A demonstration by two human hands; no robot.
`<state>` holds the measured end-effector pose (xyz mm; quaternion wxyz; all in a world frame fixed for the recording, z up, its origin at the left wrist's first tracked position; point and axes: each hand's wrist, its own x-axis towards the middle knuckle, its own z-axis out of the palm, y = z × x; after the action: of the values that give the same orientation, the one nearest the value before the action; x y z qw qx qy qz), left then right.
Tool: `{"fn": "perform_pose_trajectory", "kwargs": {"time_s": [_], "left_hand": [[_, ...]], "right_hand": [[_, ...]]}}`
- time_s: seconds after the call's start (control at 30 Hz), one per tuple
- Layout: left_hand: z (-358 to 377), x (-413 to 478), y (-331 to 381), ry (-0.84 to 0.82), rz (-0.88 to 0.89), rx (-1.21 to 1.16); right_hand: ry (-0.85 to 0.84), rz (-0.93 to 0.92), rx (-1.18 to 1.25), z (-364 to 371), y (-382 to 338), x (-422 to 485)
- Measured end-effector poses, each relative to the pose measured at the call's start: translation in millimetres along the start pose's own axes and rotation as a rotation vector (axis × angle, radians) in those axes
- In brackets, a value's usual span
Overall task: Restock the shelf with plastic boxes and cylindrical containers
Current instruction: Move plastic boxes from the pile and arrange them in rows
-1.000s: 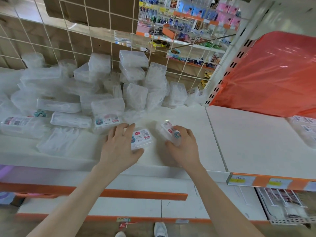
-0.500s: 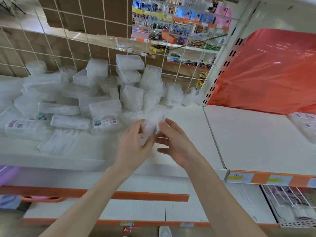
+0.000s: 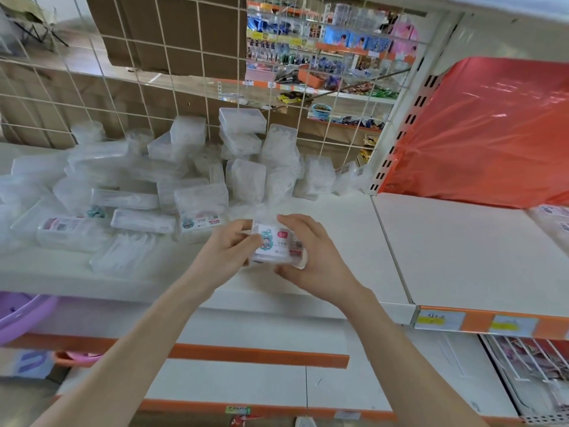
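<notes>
2 bare forearms reach forward from the bottom edge. The left hand [image 3: 226,252] and right hand [image 3: 311,260] both grip 1 small clear box [image 3: 275,241] between them, fingers curled round its sides, its white label facing up. The box sits just above the front of a white shelf [image 3: 462,241]. Low on the left, a purple basin [image 3: 21,315] pokes out beneath the shelf. Behind the hands, to the left, a loose pile [image 3: 191,167] of clear boxes fills the shelf back to a wire grid [image 3: 154,87]. Far right, a red plastic sheet [image 3: 480,131] lies on the shelf.
</notes>
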<state>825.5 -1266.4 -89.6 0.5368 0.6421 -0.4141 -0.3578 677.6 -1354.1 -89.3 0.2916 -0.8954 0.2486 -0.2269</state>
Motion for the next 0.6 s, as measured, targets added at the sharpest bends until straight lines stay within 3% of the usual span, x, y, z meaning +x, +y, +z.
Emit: {"fn": "perform_pose_trajectory", "kwargs": {"time_s": [0.07,0.2,0.27,0.4,0.6], "left_hand": [[-1,0,-3,0.029,0.04,0.093],[-6,0,-22,0.179,0.097,0.644],[-5,0,-32,0.171,0.084,0.811],[0,2,-42,0.099,-0.023,0.907],[6,7,-38,0.138,0.031,0.929]], "right_hand": [[0.028,0.036,-0.026,1,2,0],[0.1,0.174,-0.083,-1,15,-6],[0.112,0.252,-0.093,-2,25,-12],[0.143,0.363,-0.13,-2,38,-23],[0.175,0.432,-0.168,-11,49,-33]]}}
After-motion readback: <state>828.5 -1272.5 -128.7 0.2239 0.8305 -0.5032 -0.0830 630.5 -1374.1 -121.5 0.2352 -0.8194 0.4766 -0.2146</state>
